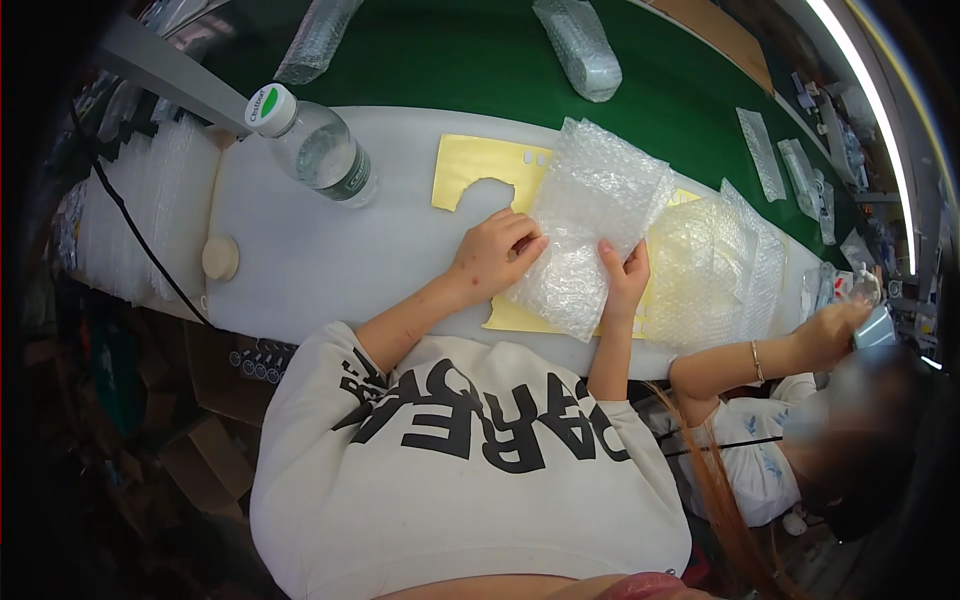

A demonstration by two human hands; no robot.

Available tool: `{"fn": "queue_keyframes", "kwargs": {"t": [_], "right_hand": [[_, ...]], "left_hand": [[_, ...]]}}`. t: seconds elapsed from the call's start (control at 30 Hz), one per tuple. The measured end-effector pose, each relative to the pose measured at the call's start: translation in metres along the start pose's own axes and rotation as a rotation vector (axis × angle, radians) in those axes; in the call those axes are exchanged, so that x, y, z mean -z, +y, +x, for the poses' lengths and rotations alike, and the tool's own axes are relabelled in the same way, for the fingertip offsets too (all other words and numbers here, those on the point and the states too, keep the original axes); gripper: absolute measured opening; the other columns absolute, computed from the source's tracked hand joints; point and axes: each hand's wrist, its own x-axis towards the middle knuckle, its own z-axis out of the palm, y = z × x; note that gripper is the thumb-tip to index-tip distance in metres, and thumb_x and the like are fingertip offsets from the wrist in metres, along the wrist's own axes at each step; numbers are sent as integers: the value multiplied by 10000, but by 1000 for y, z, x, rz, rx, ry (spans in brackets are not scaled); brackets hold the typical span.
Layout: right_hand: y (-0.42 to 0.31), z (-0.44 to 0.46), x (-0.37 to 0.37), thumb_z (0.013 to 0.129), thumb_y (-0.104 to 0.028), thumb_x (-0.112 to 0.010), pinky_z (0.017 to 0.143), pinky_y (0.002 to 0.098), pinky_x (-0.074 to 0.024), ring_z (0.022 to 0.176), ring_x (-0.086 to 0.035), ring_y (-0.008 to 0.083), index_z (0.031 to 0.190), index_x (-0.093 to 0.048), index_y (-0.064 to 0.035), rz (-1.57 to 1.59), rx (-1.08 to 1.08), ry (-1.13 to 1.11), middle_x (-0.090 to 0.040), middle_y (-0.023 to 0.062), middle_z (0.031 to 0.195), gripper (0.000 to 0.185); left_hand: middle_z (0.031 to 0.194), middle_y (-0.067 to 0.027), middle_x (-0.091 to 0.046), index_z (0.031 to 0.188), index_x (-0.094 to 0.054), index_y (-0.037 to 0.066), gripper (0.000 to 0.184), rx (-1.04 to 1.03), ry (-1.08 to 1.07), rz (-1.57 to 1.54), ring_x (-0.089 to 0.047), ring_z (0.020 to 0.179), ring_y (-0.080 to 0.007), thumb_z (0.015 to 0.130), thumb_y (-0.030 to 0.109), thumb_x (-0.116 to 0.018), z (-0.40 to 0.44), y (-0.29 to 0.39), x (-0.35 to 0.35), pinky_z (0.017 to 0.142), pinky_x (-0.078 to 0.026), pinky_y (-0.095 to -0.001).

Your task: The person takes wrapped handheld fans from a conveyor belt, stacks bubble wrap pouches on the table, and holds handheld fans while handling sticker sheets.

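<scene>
A clear bubble wrap bag (pixel 605 195) is held up over the white work surface (pixel 330 260). My left hand (pixel 497 255) pinches its left edge, fingers curled in. With the thumb on top and the fingers partly hidden behind, my right hand (pixel 625 275) grips the bag's lower right side. Beneath the bag lies a yellow sheet (pixel 470 165) with a rounded cutout and small holes. More bubble wrap bags (pixel 705 260) are spread to the right of my right hand. Whether the held bag contains anything, I cannot tell.
A water bottle (pixel 315 150) stands at the back left, near a small round beige disc (pixel 220 258). Stacked bubble wrap sheets (pixel 150 210) fill the left end. Wrapped items (pixel 580 50) lie on the green conveyor belt (pixel 450 60). A co-worker's arm (pixel 740 370) reaches in at right.
</scene>
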Motion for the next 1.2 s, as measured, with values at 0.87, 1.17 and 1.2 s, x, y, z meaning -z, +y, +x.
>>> {"fn": "queue_keyframes", "kwargs": {"t": [0.87,1.17,1.2], "right_hand": [[3,-4,6,799,-24,-548,731,216,-440,812,-564,148,1114,-488,18,69,27,34,-599,130,990,323],[0,-3,4,789,-12,-555,730,212,-440,805,-564,145,1092,-494,12,84,56,16,-602,126,978,311],[1,-6,4,789,-12,-555,730,212,-440,805,-564,145,1092,-494,12,83,52,20,-602,126,978,311]], "left_hand": [[722,-10,-510,766,-569,49,69,30,-86,-130,-450,617,-128,778,72,-633,-3,-7,3,574,-375,-226],[708,-6,-523,709,-535,56,110,-37,-34,-106,-439,557,-148,791,99,-595,-3,-5,0,520,-360,-257],[708,-6,-523,709,-535,56,110,-35,-38,-109,-439,557,-148,791,99,-595,-5,-6,-2,520,-360,-257]]}}
